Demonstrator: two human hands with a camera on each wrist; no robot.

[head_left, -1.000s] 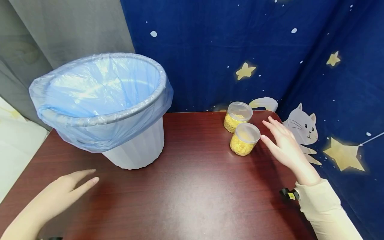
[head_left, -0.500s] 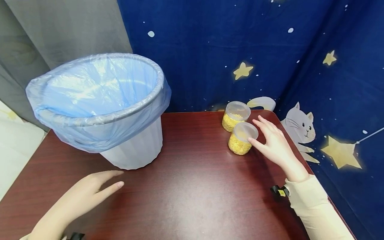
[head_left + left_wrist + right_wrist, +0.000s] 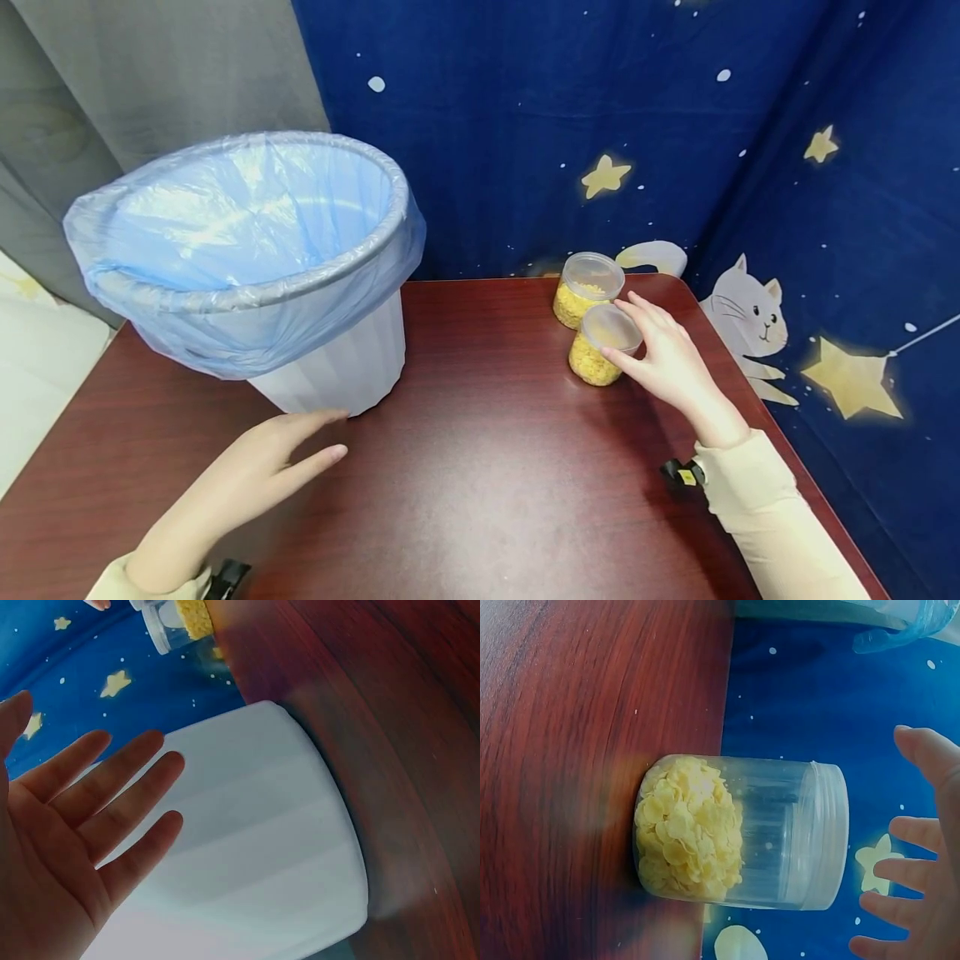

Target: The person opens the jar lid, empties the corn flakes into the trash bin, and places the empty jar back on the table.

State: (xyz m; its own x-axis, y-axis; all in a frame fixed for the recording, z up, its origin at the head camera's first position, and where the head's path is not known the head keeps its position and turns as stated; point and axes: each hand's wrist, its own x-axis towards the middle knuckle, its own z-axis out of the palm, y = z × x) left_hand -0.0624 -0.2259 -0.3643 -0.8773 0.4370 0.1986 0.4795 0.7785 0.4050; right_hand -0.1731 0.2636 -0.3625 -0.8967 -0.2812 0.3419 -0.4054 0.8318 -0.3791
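Note:
Two clear screw-top jars stand on the dark red table near its back edge. The front jar [image 3: 592, 363] holds yellow flakes under a translucent lid [image 3: 611, 327]; the rear jar [image 3: 572, 305] has similar yellow contents. My right hand [image 3: 667, 358] hovers at the front jar's right side, fingers spread. In the right wrist view, a gap shows between that hand [image 3: 922, 877] and the jar [image 3: 690, 832]. Low in front of a white bin [image 3: 341, 358] is my left hand [image 3: 251, 475], its fingers extended and holding nothing.
A blue plastic liner [image 3: 255, 329] covers the bin's mouth and folds over its rim. Behind the table [image 3: 480, 467] hangs a blue curtain [image 3: 480, 150] with stars and a cat, beside a grey curtain [image 3: 187, 67]. Light-coloured material [image 3: 45, 375] lies beyond the left edge.
My right hand has moved left to the front jar. My left hand has moved right and forward, towards the bin's base. The jars and bin stay in place.

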